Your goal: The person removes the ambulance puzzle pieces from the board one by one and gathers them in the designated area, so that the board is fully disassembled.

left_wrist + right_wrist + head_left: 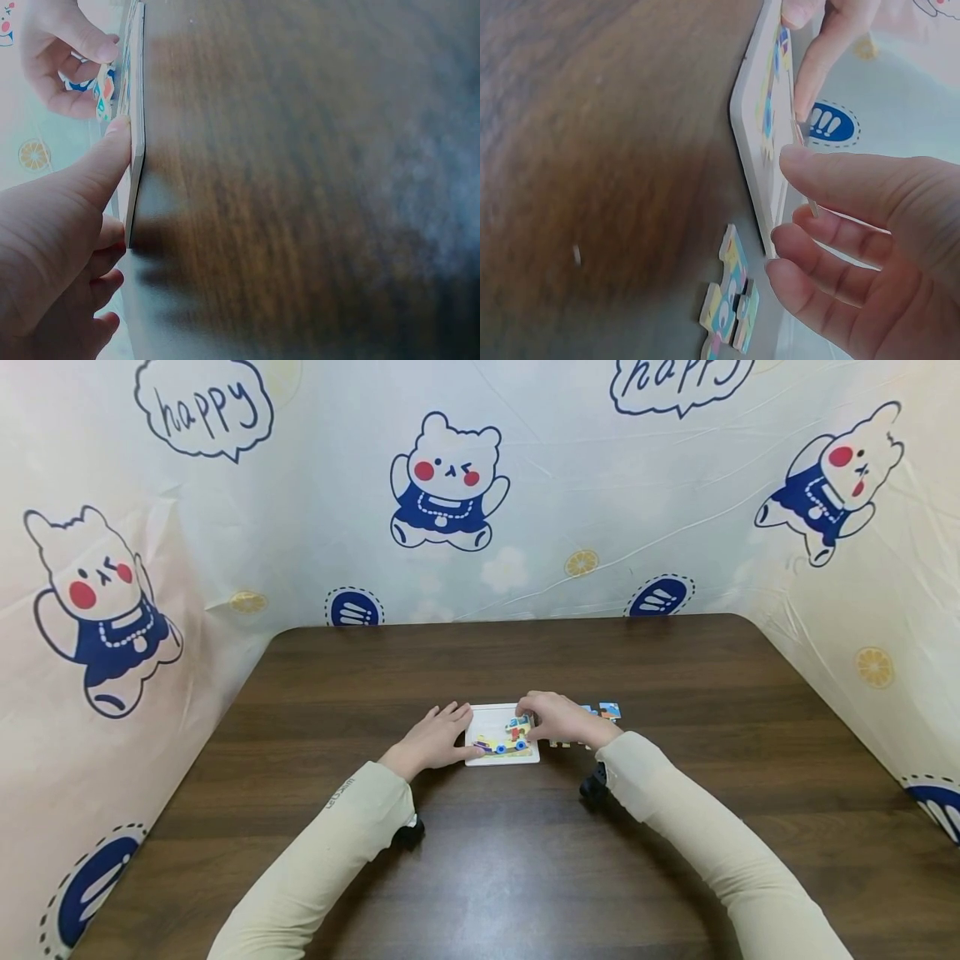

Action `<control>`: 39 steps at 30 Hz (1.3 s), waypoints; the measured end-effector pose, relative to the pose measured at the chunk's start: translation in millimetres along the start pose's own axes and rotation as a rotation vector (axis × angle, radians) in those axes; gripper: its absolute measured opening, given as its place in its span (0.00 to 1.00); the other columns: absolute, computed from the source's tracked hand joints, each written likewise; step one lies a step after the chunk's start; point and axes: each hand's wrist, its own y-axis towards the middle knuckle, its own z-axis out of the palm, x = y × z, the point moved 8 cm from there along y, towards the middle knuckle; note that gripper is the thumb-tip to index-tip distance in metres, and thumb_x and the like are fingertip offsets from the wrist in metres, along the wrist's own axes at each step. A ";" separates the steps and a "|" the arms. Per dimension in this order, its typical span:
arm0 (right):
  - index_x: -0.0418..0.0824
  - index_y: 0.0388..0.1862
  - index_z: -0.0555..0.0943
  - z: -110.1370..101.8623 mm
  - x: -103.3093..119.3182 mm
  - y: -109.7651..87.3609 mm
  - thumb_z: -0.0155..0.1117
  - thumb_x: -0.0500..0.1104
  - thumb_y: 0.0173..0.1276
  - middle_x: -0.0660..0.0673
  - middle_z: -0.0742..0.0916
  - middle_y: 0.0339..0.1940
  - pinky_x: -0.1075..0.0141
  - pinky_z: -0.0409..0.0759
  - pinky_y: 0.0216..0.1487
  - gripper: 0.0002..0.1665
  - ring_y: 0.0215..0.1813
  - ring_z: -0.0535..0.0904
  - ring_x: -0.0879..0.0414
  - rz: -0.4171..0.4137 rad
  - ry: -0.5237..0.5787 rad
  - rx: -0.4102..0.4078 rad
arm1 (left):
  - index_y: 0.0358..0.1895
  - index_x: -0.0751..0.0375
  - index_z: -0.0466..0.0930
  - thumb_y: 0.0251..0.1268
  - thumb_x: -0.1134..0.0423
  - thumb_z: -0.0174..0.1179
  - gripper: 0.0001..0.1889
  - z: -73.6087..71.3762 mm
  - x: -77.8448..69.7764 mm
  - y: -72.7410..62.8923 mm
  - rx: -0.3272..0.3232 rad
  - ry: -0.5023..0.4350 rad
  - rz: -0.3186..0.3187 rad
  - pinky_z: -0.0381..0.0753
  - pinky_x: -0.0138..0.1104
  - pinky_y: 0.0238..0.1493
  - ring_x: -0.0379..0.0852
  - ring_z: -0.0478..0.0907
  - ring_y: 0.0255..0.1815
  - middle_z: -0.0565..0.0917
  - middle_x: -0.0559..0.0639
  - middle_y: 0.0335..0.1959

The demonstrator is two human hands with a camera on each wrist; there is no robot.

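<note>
A white jigsaw tray (489,723) lies on the table with a few colourful vehicle pieces (501,746) fitted along its lower part. My left hand (433,740) rests at the tray's left side, fingers extended along the edge and thumb on the lower left. Over the tray's right half, my right hand (557,718) pinches a jigsaw piece (105,91) between thumb and fingers. In the left wrist view that piece stands tilted above the tray surface; the right wrist view shows only its thin edge.
Several loose jigsaw pieces (726,300) lie on the table right of the tray, partly hidden under my right hand in the head view. The brown wooden table (495,877) is bordered by a printed cloth backdrop (315,527) behind and at both sides.
</note>
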 end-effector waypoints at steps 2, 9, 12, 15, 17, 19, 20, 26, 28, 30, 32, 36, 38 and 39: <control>0.35 0.49 0.78 -2.1 -0.7 -1.2 0.69 0.38 0.57 0.42 0.80 0.45 0.57 0.74 0.47 0.20 0.45 0.76 0.49 0.005 0.006 -0.006 | 0.71 0.64 0.51 0.63 0.38 0.50 0.42 0.1 0.1 0.0 0.000 0.002 0.001 0.43 0.47 0.67 0.53 0.45 0.71 0.52 0.56 0.71; 0.36 0.50 0.78 -6.8 -8.0 -5.3 0.69 0.38 0.57 0.42 0.80 0.45 0.58 0.75 0.47 0.21 0.44 0.76 0.50 0.002 0.015 -0.019 | 0.71 0.64 0.52 0.63 0.38 0.50 0.42 0.2 0.2 0.1 -0.002 0.009 0.003 0.43 0.47 0.67 0.53 0.45 0.71 0.52 0.55 0.71; 0.36 0.50 0.78 -9.4 -11.9 -7.8 0.68 0.38 0.58 0.43 0.80 0.45 0.58 0.75 0.46 0.20 0.43 0.76 0.50 -0.005 0.011 -0.031 | 0.71 0.64 0.52 0.63 0.39 0.50 0.42 0.1 -0.2 -0.1 -0.005 0.008 0.006 0.43 0.47 0.67 0.53 0.45 0.71 0.52 0.56 0.71; 0.36 0.50 0.78 -12.8 -15.2 -10.4 0.68 0.37 0.58 0.43 0.80 0.45 0.58 0.75 0.44 0.20 0.41 0.76 0.51 0.001 0.023 -0.042 | 0.71 0.64 0.52 0.63 0.39 0.50 0.41 -0.1 -0.9 -0.4 -0.007 0.006 0.012 0.43 0.47 0.67 0.54 0.45 0.71 0.53 0.56 0.71; 0.36 0.50 0.78 -14.8 -17.8 -12.2 0.67 0.36 0.57 0.43 0.80 0.45 0.59 0.75 0.44 0.20 0.39 0.76 0.52 0.014 0.028 -0.044 | 0.71 0.64 0.52 0.63 0.39 0.50 0.41 -0.4 -1.2 -0.6 -0.008 0.007 0.016 0.43 0.47 0.67 0.54 0.45 0.71 0.53 0.56 0.71; 0.36 0.50 0.79 -16.8 -20.1 -14.1 0.67 0.36 0.57 0.43 0.80 0.45 0.59 0.76 0.43 0.19 0.37 0.76 0.53 0.027 0.040 -0.044 | 0.71 0.64 0.52 0.63 0.39 0.50 0.41 -0.7 -1.5 -0.8 -0.008 0.005 0.019 0.43 0.47 0.67 0.54 0.45 0.71 0.53 0.57 0.71; 0.36 0.50 0.79 -17.8 -21.7 -15.2 0.67 0.35 0.58 0.43 0.80 0.45 0.59 0.76 0.44 0.19 0.37 0.76 0.53 0.035 0.044 -0.046 | 0.71 0.65 0.52 0.63 0.39 0.50 0.41 -0.9 -1.6 -0.9 -0.008 0.004 0.020 0.43 0.48 0.67 0.54 0.45 0.71 0.53 0.57 0.71; 0.37 0.49 0.79 -24.0 -29.7 -22.5 0.67 0.36 0.58 0.43 0.80 0.46 0.57 0.76 0.47 0.18 0.44 0.76 0.51 0.054 0.060 -0.064 | 0.71 0.65 0.52 0.63 0.39 0.50 0.42 -0.8 -1.6 -0.9 -0.011 0.002 0.023 0.43 0.48 0.67 0.54 0.45 0.71 0.53 0.57 0.71; 0.37 0.49 0.79 -26.4 -31.8 -25.0 0.67 0.36 0.58 0.42 0.80 0.46 0.58 0.76 0.45 0.18 0.43 0.76 0.50 0.052 0.067 -0.071 | 0.71 0.65 0.52 0.63 0.39 0.50 0.41 -0.8 -1.5 -1.0 -0.014 0.003 0.025 0.43 0.48 0.67 0.54 0.45 0.71 0.53 0.57 0.71; 0.37 0.49 0.79 -28.8 -34.1 -27.4 0.68 0.37 0.58 0.42 0.80 0.45 0.59 0.77 0.43 0.19 0.41 0.75 0.49 0.058 0.070 -0.078 | 0.71 0.65 0.52 0.63 0.39 0.50 0.41 -0.7 -1.5 -1.1 -0.014 0.002 0.026 0.43 0.48 0.67 0.54 0.45 0.71 0.53 0.57 0.71; 0.37 0.49 0.79 -30.9 -36.8 -29.9 0.68 0.37 0.58 0.42 0.80 0.44 0.59 0.77 0.43 0.19 0.41 0.76 0.48 0.066 0.074 -0.084 | 0.71 0.65 0.52 0.63 0.40 0.50 0.41 -0.7 -1.4 -1.2 -0.013 0.002 0.024 0.43 0.48 0.67 0.54 0.45 0.71 0.53 0.57 0.71; 0.36 0.48 0.79 -35.3 -41.7 -35.0 0.68 0.37 0.58 0.42 0.81 0.43 0.58 0.77 0.43 0.18 0.40 0.76 0.48 0.067 0.061 -0.097 | 0.71 0.65 0.51 0.63 0.39 0.50 0.42 -1.3 -1.9 -1.8 -0.006 -0.003 0.017 0.43 0.48 0.67 0.54 0.45 0.71 0.52 0.57 0.71; 0.36 0.47 0.79 -37.4 -43.9 -37.7 0.68 0.36 0.57 0.42 0.81 0.42 0.58 0.77 0.42 0.17 0.38 0.76 0.49 0.059 0.056 -0.103 | 0.71 0.65 0.51 0.63 0.39 0.50 0.42 -1.9 -2.1 -2.2 -0.004 -0.003 0.015 0.43 0.47 0.67 0.54 0.45 0.71 0.52 0.57 0.71; 0.35 0.47 0.79 -38.6 -44.8 -39.2 0.68 0.36 0.57 0.42 0.81 0.42 0.58 0.76 0.41 0.17 0.37 0.75 0.50 0.055 0.052 -0.108 | 0.71 0.65 0.51 0.63 0.39 0.50 0.42 -2.1 -2.1 -2.4 -0.003 -0.004 0.014 0.43 0.47 0.67 0.54 0.45 0.71 0.52 0.57 0.71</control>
